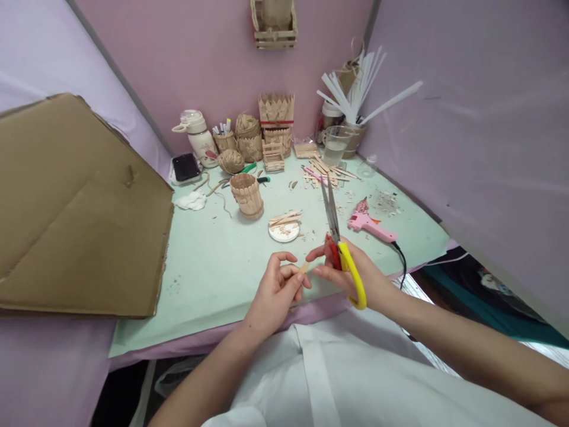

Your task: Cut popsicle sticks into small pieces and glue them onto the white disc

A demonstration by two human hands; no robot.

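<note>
Between the thumb and fingers of my left hand (pixel 281 286) is a short piece of wooden craft stick (pixel 304 267). My right hand (pixel 344 265) is wrapped around scissors (pixel 351 276) with yellow and red handles, their blades pointing up and away from me. The right index finger and thumb stretch out toward the stick piece, close to it. Beyond my hands, a round white dish (pixel 284 236) carries several thin sticks and small cut bits. Behind it to the left stands a cup covered in craft sticks (pixel 247 197).
A pink glue gun (pixel 372 226) lies on the right, its cord running over the table edge. Loose craft sticks (pixel 326 173) spread near a plastic cup of liquid (pixel 336 147). A large cardboard sheet (pixel 84 213) stands at left. Twine balls (pixel 231 161) and a bottle (pixel 200 137) line the back.
</note>
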